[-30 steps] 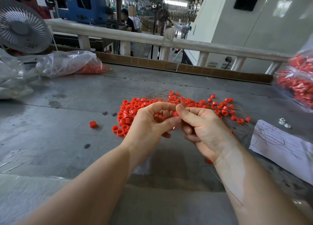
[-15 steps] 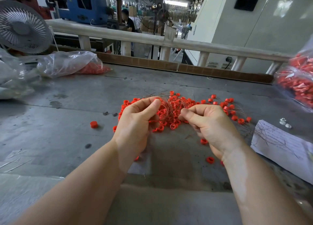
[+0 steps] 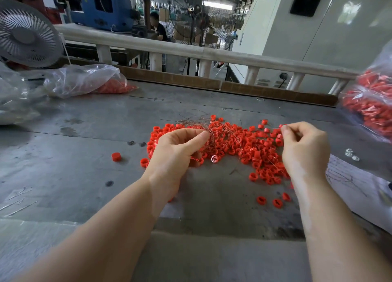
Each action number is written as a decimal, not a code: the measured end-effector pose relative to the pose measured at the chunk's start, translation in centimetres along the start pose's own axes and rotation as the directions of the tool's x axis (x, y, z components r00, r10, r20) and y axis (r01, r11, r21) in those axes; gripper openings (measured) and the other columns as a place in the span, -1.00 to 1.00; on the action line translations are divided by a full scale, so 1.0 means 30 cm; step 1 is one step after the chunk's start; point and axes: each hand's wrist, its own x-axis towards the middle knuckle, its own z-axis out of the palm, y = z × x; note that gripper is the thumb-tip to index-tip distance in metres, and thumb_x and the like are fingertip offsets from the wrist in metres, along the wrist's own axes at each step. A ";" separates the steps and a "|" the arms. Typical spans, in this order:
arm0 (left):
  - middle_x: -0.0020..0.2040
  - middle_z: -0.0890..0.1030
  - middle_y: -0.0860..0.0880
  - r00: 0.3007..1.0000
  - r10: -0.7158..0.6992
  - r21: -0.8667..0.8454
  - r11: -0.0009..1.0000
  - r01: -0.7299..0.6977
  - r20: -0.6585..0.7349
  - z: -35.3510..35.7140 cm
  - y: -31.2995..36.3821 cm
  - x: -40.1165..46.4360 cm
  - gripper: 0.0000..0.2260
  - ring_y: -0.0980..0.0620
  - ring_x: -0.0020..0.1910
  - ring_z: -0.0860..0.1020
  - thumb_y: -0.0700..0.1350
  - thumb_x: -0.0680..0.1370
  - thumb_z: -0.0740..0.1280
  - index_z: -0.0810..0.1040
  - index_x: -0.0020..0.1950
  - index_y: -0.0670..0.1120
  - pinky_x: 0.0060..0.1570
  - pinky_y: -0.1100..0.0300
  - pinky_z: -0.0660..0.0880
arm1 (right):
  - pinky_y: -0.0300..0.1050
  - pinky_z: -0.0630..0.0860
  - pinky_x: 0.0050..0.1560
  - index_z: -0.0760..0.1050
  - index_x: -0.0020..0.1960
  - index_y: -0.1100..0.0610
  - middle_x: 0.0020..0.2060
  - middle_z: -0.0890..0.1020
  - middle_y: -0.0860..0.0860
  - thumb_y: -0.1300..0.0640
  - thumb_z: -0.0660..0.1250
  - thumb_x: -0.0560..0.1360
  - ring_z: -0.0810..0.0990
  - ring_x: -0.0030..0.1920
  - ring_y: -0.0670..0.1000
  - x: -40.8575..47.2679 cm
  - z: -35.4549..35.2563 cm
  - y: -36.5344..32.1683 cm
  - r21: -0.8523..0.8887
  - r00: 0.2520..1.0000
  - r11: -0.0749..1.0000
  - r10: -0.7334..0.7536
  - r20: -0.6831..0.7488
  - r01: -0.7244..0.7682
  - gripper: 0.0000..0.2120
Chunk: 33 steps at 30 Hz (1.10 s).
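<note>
A heap of small red plastic rings (image 3: 252, 150) lies on the grey metal table (image 3: 74, 175), tangled with a bundle of thin coppery wires (image 3: 212, 131). My left hand (image 3: 176, 154) sits at the heap's left side and pinches the wire bundle between thumb and fingers. My right hand (image 3: 305, 148) is off to the right, above the heap, pinching a thin wire end between thumb and forefinger. A single red ring (image 3: 116, 156) lies apart on the left, and three more (image 3: 273, 201) lie near my right wrist.
A clear bag with red rings (image 3: 84, 82) lies at the back left by a grey fan (image 3: 27, 33). A fuller bag of red parts (image 3: 373, 103) stands at the right edge. A white paper sheet (image 3: 360, 188) lies on the right. A white rail (image 3: 191, 50) borders the far side.
My hands were together pinching over the heap. They have drawn apart: the right hand moved right and up with a wire, the left stayed on the bundle. More rings now lie spread on the table.
</note>
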 end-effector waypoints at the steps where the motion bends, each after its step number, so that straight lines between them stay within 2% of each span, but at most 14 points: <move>1: -0.52 0.49 0.12 1.000 0.015 0.028 0.999 -0.015 -0.007 -0.001 -0.001 0.000 -0.92 0.21 -0.55 0.42 -0.16 0.48 0.40 0.61 -0.23 -0.06 -0.54 0.39 0.36 | -0.14 0.29 -0.22 0.59 -0.11 0.19 -0.31 0.54 0.04 0.16 0.28 0.54 0.49 -0.21 0.08 0.010 -0.002 0.015 -0.013 1.000 0.999 0.029 -0.009 -0.029 -0.86; 6: -0.56 0.48 0.11 0.993 0.104 0.181 0.979 -0.091 -0.061 -0.005 -0.008 -0.003 -0.89 0.21 -0.57 0.41 -0.15 0.48 0.41 0.60 -0.25 -0.03 -0.53 0.41 0.34 | -0.12 0.32 -0.17 0.59 -0.07 0.27 -0.19 0.61 0.18 0.21 0.26 0.55 0.54 -0.11 0.21 0.030 0.001 0.068 -0.086 0.993 0.989 0.115 -0.027 -0.117 -0.83; 9: -0.55 0.47 0.11 0.986 0.139 0.253 0.961 -0.110 -0.097 -0.012 -0.010 0.000 -0.85 0.18 -0.55 0.40 -0.10 0.51 0.38 0.60 -0.26 -0.03 -0.52 0.35 0.35 | -0.06 0.37 -0.18 0.61 -0.12 0.24 -0.16 0.62 0.26 0.23 0.25 0.54 0.54 -0.08 0.29 0.031 0.006 0.088 -0.221 0.992 0.967 0.126 -0.012 -0.125 -0.82; 11: -0.54 0.47 0.11 0.986 0.128 0.251 0.963 -0.098 -0.106 -0.016 -0.010 0.002 -0.82 0.18 -0.55 0.40 -0.09 0.55 0.33 0.61 -0.24 -0.05 -0.50 0.31 0.36 | 0.02 0.41 -0.05 0.63 -0.07 0.19 -0.09 0.60 0.27 0.23 0.22 0.55 0.50 0.00 0.31 0.033 0.006 0.096 -0.350 0.990 0.928 0.143 0.009 -0.130 -0.80; 14: -0.53 0.47 0.12 0.985 0.129 0.288 0.953 -0.090 -0.119 -0.019 -0.010 0.007 -0.81 0.15 -0.51 0.41 -0.08 0.56 0.31 0.63 -0.23 -0.04 -0.46 0.25 0.38 | 0.06 0.28 0.13 0.63 0.05 0.16 0.04 0.55 0.25 0.19 0.20 0.58 0.40 0.15 0.28 0.025 0.007 0.093 -0.489 0.991 0.868 0.121 0.049 -0.082 -0.78; 19: -0.51 0.45 0.10 0.972 0.209 0.431 0.891 -0.143 -0.110 -0.020 -0.018 0.014 -0.81 0.05 -0.46 0.40 -0.11 0.55 0.32 0.59 -0.26 0.02 -0.37 0.14 0.39 | 0.00 0.10 0.10 0.59 0.14 0.17 0.15 0.52 0.14 0.09 0.23 0.58 0.33 0.20 0.20 -0.001 0.015 0.064 -0.504 0.996 0.861 -0.025 0.088 0.066 -0.75; 21: -0.48 0.46 0.13 0.957 0.273 0.518 0.836 -0.184 -0.100 -0.020 -0.024 0.018 -0.84 0.10 -0.46 0.42 -0.13 0.53 0.34 0.59 -0.25 -0.01 -0.35 0.22 0.41 | 0.02 0.15 0.13 0.59 0.13 0.17 0.13 0.54 0.13 0.12 0.29 0.54 0.37 0.17 0.20 -0.015 0.023 0.042 -0.477 0.984 0.861 -0.138 0.112 0.175 -0.77; 22: -0.44 0.48 0.16 0.947 0.308 0.572 0.795 -0.201 -0.095 -0.020 -0.024 0.020 -0.88 0.16 -0.44 0.43 -0.14 0.52 0.36 0.61 -0.22 -0.04 -0.34 0.36 0.39 | 0.04 0.20 0.15 0.59 0.13 0.18 0.11 0.55 0.13 0.14 0.31 0.52 0.38 0.15 0.21 -0.024 0.027 0.027 -0.445 0.973 0.866 -0.191 0.130 0.229 -0.77; 23: -0.38 0.51 0.17 0.934 0.346 0.631 0.745 -0.217 -0.087 -0.021 -0.024 0.020 -0.91 0.21 -0.38 0.44 -0.15 0.51 0.37 0.62 -0.19 -0.05 -0.31 0.48 0.34 | 0.06 0.26 0.15 0.59 0.13 0.19 0.08 0.55 0.13 0.18 0.34 0.50 0.40 0.13 0.21 -0.036 0.032 0.011 -0.400 0.959 0.873 -0.237 0.154 0.280 -0.78; 25: -0.23 0.56 0.11 0.909 0.412 0.741 0.628 -0.237 -0.058 -0.025 -0.026 0.021 -0.95 0.18 -0.25 0.45 -0.18 0.49 0.39 0.65 -0.14 -0.08 -0.23 0.58 0.28 | -0.03 0.32 0.12 0.61 0.10 0.21 0.01 0.57 0.14 0.25 0.39 0.46 0.44 0.08 0.19 -0.062 0.044 -0.022 -0.291 0.922 0.881 -0.320 0.217 0.373 -0.79; 28: -0.14 0.50 0.08 0.904 0.426 0.852 0.482 -0.205 -0.023 -0.033 -0.033 0.015 -0.95 0.07 -0.07 0.44 -0.16 0.49 0.39 0.65 -0.09 -0.04 -0.20 0.41 0.21 | -0.22 0.28 0.02 0.64 0.01 0.21 -0.09 0.58 0.10 0.30 0.41 0.43 0.48 0.04 0.12 -0.096 0.066 -0.058 -0.167 0.845 0.863 -0.398 0.356 0.477 -0.84; 30: -0.05 0.51 0.06 0.924 0.382 0.917 0.374 -0.136 -0.019 -0.037 -0.038 0.009 -0.91 0.02 0.06 0.42 -0.07 0.52 0.36 0.64 -0.02 0.02 -0.13 0.29 0.19 | -0.22 0.29 0.03 0.65 0.00 0.19 -0.10 0.58 0.08 0.29 0.39 0.44 0.48 0.03 0.09 -0.109 0.076 -0.065 -0.128 0.798 0.851 -0.411 0.441 0.510 -0.85; 33: 0.09 0.52 0.04 0.954 0.300 0.968 0.238 -0.080 0.005 -0.040 -0.038 0.006 -0.83 -0.02 0.16 0.38 0.02 0.54 0.30 0.60 0.09 0.09 0.04 0.16 0.31 | -0.22 0.29 0.06 0.64 0.04 0.14 -0.06 0.57 0.04 0.25 0.38 0.47 0.46 0.06 0.05 -0.116 0.083 -0.061 -0.140 0.766 0.839 -0.397 0.506 0.527 -0.83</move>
